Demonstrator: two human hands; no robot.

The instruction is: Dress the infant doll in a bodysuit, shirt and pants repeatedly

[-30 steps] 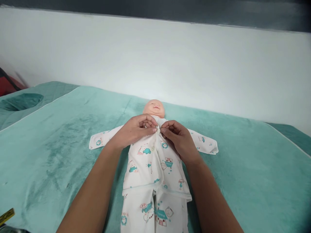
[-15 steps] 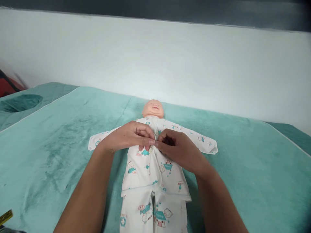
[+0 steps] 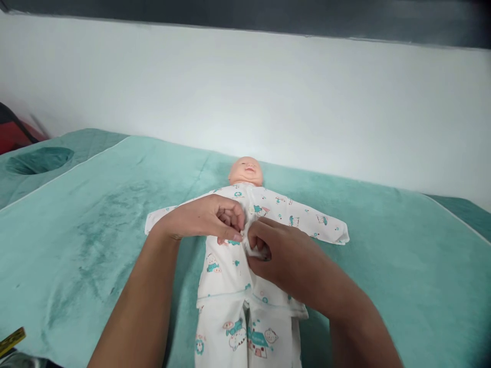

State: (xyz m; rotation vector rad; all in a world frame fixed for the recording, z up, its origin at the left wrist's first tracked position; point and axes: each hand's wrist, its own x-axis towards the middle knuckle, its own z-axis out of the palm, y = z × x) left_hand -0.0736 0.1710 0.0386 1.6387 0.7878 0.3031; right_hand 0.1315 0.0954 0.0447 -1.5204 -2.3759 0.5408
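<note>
A baby doll (image 3: 246,173) lies on its back, its head toward the wall and its arms spread. It wears a white printed button-front shirt (image 3: 222,273) and matching pants (image 3: 220,342). At the left side of the front opening, my left hand (image 3: 205,217) is closed, its thumb and fingers pinching the shirt's edge. Facing it, my right hand (image 3: 286,250) is curled with its fingers on the other front edge, around mid-chest. The fingers hide the button between them.
Under the doll spreads a teal plush cover (image 3: 95,230) with a round hole (image 3: 40,161) at the far left. Beyond rises a white wall (image 3: 245,92). A yellow-and-black strip (image 3: 12,341) pokes in at the lower left, and a red object (image 3: 17,137) stands at the left edge.
Both hands have slid down the shirt front from near the collar to mid-chest. The upper chest has come into view, and my right hand has turned with its thumb lower.
</note>
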